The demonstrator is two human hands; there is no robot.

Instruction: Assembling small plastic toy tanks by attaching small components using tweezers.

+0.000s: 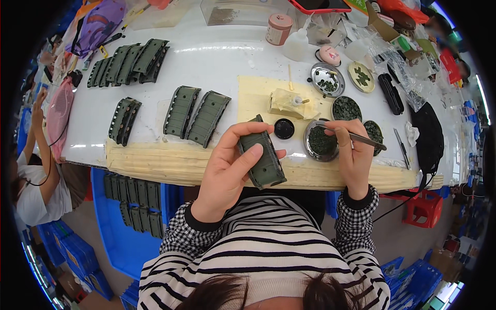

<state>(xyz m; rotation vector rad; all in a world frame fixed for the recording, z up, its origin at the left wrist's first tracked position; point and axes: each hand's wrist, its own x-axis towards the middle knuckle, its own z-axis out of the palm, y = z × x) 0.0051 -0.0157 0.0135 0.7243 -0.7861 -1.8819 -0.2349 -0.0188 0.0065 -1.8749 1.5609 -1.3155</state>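
Note:
My left hand (219, 173) is closed around a dark green curved plastic piece (267, 170), thumb across its face and fingers behind. It is held tilted, just above the table's front edge. In my right hand (353, 152) a pair of tweezers (368, 141) is pinched. Their tips point left, over a round dish (308, 150) of tiny dark green parts (321, 139); whether they grip one is too small to tell. Two more containers of green bits (346, 109) stand beside that hand. A black round cap (284, 128) lies between my hands, below a tape-wrapped block (289, 105).
More green curved pieces (208, 118) lie in groups on the left of the table. A blue crate (121, 248) below the edge holds several others. A pink jar (279, 29), white squeeze bottle (296, 45) and black case-like object (390, 94) stand farther off. Another person (45, 194) sits at far left.

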